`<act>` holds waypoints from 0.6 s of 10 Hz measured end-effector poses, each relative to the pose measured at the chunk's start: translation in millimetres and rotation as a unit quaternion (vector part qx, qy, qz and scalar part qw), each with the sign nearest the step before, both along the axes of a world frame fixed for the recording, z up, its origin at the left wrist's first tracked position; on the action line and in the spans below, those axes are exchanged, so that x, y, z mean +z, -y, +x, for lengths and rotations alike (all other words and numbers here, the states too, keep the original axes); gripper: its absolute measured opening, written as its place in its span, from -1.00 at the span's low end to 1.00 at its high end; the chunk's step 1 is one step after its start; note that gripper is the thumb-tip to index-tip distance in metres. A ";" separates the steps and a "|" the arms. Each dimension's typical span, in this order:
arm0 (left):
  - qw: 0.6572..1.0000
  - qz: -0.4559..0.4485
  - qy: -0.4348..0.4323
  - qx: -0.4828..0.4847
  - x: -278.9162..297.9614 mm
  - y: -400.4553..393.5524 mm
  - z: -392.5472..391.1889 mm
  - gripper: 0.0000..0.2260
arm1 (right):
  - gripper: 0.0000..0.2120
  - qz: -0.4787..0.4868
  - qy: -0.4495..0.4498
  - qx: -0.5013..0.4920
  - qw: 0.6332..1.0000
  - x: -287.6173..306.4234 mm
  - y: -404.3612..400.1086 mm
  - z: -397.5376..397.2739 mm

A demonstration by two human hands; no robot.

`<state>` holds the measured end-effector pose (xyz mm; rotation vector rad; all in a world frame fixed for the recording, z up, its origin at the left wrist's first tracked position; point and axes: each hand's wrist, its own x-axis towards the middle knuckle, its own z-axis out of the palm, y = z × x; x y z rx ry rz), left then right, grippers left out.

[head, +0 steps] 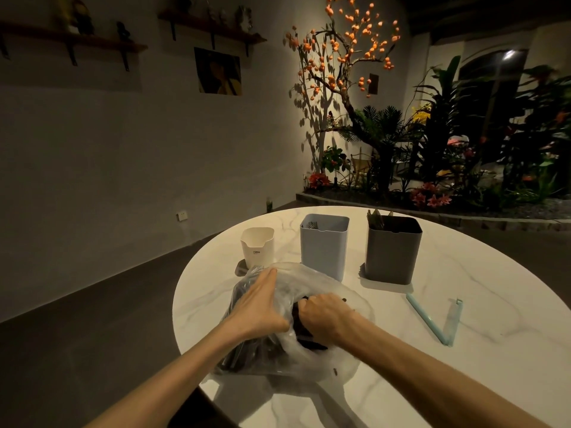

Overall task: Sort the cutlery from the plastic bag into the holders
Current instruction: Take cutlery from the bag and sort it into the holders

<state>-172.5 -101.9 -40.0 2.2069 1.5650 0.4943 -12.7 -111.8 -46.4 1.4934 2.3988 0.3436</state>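
A clear plastic bag point(312, 282) full of dark cutlery lies on the round white marble table point(463, 319) in front of me. My left hand point(259, 304) lies on top of the bag's left side with its fingers stretched out. My right hand point(324, 313) reaches into the bag's mouth with its fingers curled around dark cutlery; the fingertips are hidden. Behind the bag stand three holders: a small white one point(257, 247), a light blue one point(324, 245) with fork tips showing, and a dark grey one point(392, 251) with dark utensils sticking up.
A light blue sealing clip point(438, 322) lies open in a V shape on the table's right side. Beyond the table are a dark floor, a plain wall with shelves, and a planted bed with a lit tree at the right.
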 end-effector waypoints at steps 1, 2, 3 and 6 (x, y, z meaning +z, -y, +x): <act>1.000 -0.028 0.006 -0.009 -0.5 -3.9 3.6 0.07 | -0.71 -0.004 0.017 0.008 1.000 18.9 -5.5 14.0; 0.999 -0.037 0.037 -0.007 1.9 -8.7 8.2 0.08 | -0.72 -0.021 0.027 0.009 0.999 32.4 -3.4 23.9; 0.994 -0.045 0.098 0.012 5.6 -11.7 11.7 -0.01 | -0.72 -0.026 0.052 0.013 0.998 41.5 2.2 36.2; 0.941 -0.107 0.318 0.041 16.5 -12.1 31.5 -0.57 | -0.69 -0.032 0.036 -0.001 0.999 45.9 20.9 80.7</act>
